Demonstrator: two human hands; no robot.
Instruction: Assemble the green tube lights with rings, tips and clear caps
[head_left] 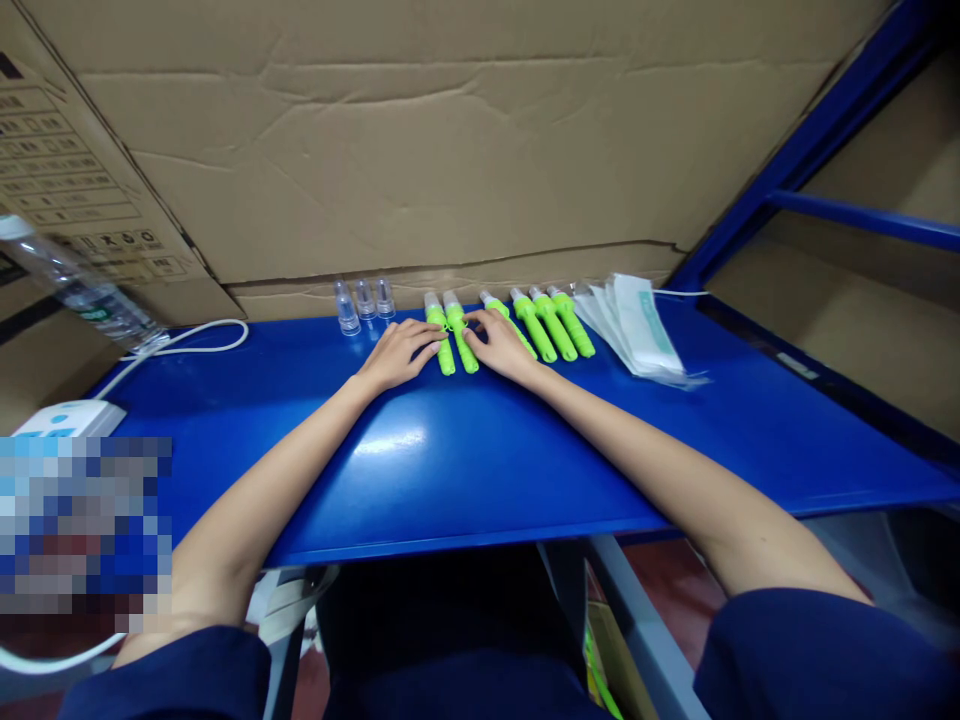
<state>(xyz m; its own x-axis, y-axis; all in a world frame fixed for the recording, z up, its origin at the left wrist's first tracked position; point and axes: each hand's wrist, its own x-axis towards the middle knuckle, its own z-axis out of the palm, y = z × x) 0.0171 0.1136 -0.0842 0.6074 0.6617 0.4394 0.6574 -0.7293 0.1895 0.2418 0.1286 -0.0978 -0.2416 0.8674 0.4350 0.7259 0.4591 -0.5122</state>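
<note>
Two lime-green plastic sticks with clear tips lie side by side between my hands. My left hand [405, 352], its fingers stretched out, touches the outer side of the left green stick [447, 355]. On the other side, my right hand [501, 345] rests with bent, parted fingers against the neighbouring green stick [466, 350]. Partly covered by that hand is another green stick [491, 300]. Farther right lie three more green sticks [551, 325] in a slanted row. Neither hand is seen wrapped around a stick.
Three clear plastic caps [364, 300] stand at the back left of the blue table [465, 470]. White plastic packets [637, 325] lie on the right. A water bottle [90, 290], a white cable [202, 335] and a power strip [71, 418] are at left. Cardboard [450, 150] walls the back.
</note>
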